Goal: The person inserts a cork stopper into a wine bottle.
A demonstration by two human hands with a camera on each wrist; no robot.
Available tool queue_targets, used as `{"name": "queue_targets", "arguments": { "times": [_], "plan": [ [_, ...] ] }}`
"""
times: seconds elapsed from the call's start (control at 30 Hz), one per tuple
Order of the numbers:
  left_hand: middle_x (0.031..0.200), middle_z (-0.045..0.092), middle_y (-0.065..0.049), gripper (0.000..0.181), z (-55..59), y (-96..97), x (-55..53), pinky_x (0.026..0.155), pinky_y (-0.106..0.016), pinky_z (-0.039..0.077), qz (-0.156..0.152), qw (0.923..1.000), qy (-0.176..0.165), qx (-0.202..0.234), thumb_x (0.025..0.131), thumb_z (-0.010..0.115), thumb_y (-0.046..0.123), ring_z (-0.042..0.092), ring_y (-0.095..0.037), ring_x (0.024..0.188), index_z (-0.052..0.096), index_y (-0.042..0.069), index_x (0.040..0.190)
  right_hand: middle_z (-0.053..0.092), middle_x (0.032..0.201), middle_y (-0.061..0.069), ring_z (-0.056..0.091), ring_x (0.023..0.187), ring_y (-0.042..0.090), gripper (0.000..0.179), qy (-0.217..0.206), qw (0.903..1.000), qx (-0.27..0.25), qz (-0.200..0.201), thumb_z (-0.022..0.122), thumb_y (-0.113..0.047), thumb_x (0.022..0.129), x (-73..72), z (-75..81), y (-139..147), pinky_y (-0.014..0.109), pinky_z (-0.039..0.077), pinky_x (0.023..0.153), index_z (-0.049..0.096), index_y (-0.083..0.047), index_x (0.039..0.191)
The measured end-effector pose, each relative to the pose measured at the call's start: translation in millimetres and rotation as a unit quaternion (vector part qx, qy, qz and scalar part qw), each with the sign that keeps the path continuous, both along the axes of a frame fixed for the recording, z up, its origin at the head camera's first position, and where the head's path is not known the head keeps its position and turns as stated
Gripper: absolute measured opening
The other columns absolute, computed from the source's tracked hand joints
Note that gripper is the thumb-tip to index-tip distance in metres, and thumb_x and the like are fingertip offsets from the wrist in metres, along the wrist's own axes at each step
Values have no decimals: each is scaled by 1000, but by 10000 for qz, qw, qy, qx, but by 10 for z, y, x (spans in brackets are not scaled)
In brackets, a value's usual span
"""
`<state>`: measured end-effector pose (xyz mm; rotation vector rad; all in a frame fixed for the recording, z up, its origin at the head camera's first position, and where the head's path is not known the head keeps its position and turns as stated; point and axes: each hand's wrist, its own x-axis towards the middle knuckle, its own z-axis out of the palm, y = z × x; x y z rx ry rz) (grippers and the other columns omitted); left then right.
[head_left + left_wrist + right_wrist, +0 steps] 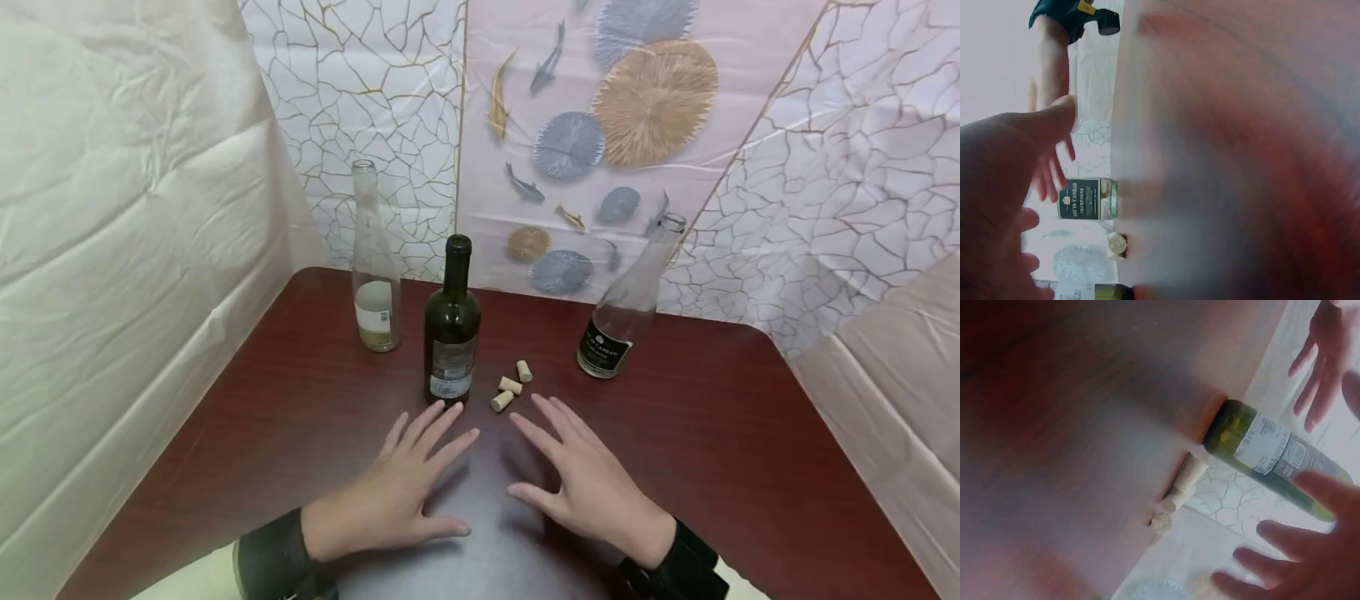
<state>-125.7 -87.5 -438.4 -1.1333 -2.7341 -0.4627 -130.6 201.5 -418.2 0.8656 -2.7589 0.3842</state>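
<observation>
Both hands are empty: the left hand (pixel 397 492) and the right hand (pixel 585 479) hover over the near part of the table (pixel 750 467) with fingers spread and palms down, gripping nothing. This looks like a pause between actions, or a start, with no step of handling under way. The dark green bottle (pixel 452 329) stands upright just beyond the left fingertips, and three corks (pixel 510 387) lie close together to its right, just ahead of the right fingers. Taking up a cork would probably call for a light thumb-and-finger pinch, since the pieces are small and could roll; the bottle would want a steadying grip round its body. Whether its mouth is stopped is hard to tell. Farther back stand two clear bottles, the pale-labelled bottle (pixel 375 292) on the left and the black-labelled bottle (pixel 626 304) on the right. The tabletop is a glossy dark red with rounded far corners and a pale sheen between the hands. Behind it hangs a printed backdrop (pixel 495 200) with fish, round leaf shapes and gold crackle lines, while a creased cream cloth (pixel 135 250) closes off the left side.
</observation>
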Motion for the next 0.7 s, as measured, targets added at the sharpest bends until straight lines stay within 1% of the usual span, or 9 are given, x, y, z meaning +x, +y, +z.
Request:
{"name": "queue_targets", "arguments": {
  "times": [0.07,0.13,0.2,0.27,0.3,0.37,0.5,0.7],
  "plan": [
    [166,11,-8,97,-1,0,-5,112,-63,25,-40,9989,90,453,81,54,76,14,-31,150,28,21,156,44,152,1,43,137,20,72,212,9987,-441,129,57,-66,86,-53,37,-44,46,48,100,48,-27,146],
    [163,22,-8,92,4,-6,-14,112,-56,32,-26,9966,164,813,81,56,73,22,-28,147,38,17,152,55,140,0,52,126,14,62,477,9944,-892,313,65,-57,86,-118,67,-93,40,54,91,57,-22,137],
    [160,27,-6,88,10,-18,-27,110,-52,37,24,9948,150,1009,82,57,72,27,-25,145,41,18,149,62,128,0,58,117,12,52,755,9880,-1249,512,71,-48,85,-204,90,-142,37,56,87,64,-19,127],
    [159,29,-4,86,9,-40,-30,108,-50,39,43,9936,93,1129,82,58,71,29,-22,144,42,19,148,64,120,-1,61,111,11,43,903,9832,-1445,661,75,-40,83,-291,105,-195,36,57,84,67,-17,119],
    [159,28,-2,85,8,-51,-28,108,-50,40,55,9934,48,1144,82,57,71,29,-21,143,42,20,148,65,116,-1,62,107,11,40,942,9821,-1466,708,76,-37,83,-337,110,-215,35,57,82,68,-16,116],
    [159,27,0,84,9,-74,-26,107,-49,41,60,9933,-32,1154,82,56,71,29,-19,143,40,22,149,65,113,-1,63,102,10,34,858,9830,-1433,765,77,-32,83,-435,119,-249,33,57,80,69,-16,112],
    [159,27,1,83,8,-113,-23,107,-49,40,56,9929,-116,1183,83,56,71,28,-18,144,39,24,149,64,107,0,63,90,11,26,456,9886,-1139,874,76,-24,84,-648,112,-297,31,57,74,69,-16,109],
    [159,27,1,82,3,-143,-24,106,-49,42,25,9915,-154,1295,83,56,70,28,-19,144,39,24,149,65,100,2,65,82,15,19,4,9926,-603,1054,75,-15,84,-982,43,-348,29,56,70,70,-17,102]
  ]
}}
